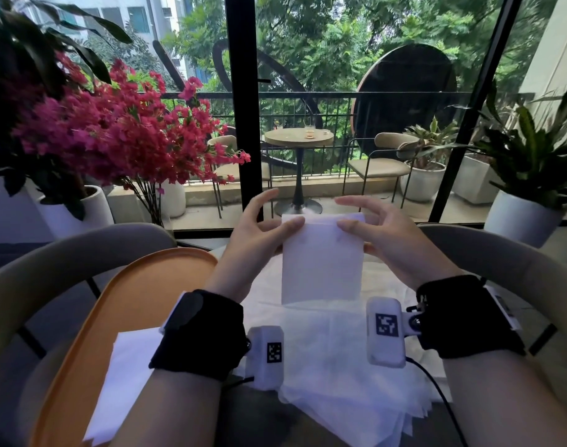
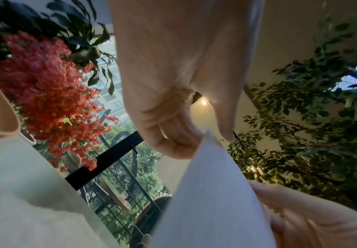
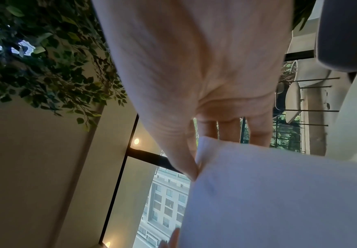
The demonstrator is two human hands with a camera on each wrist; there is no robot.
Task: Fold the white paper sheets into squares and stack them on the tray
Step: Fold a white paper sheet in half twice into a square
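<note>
A folded white paper sheet (image 1: 322, 262) hangs upright in the air in front of me, held at its top edge by both hands. My left hand (image 1: 259, 235) pinches the top left corner with thumb in front and fingers behind. My right hand (image 1: 375, 230) pinches the top right corner the same way. The left wrist view shows the sheet (image 2: 211, 198) edge-on under the left hand (image 2: 173, 134). In the right wrist view the thumb of the right hand (image 3: 186, 151) presses on the sheet (image 3: 279, 198). An orange tray (image 1: 92, 321) lies at the left, with a white folded sheet (image 1: 127, 375) on it.
A pile of loose white sheets (image 1: 340, 366) covers the table below my wrists. Curved grey chair backs (image 1: 50, 269) flank both sides. A pink flowering plant (image 1: 114, 130) stands at the left and green potted plants (image 1: 527, 162) at the right, before a glass door.
</note>
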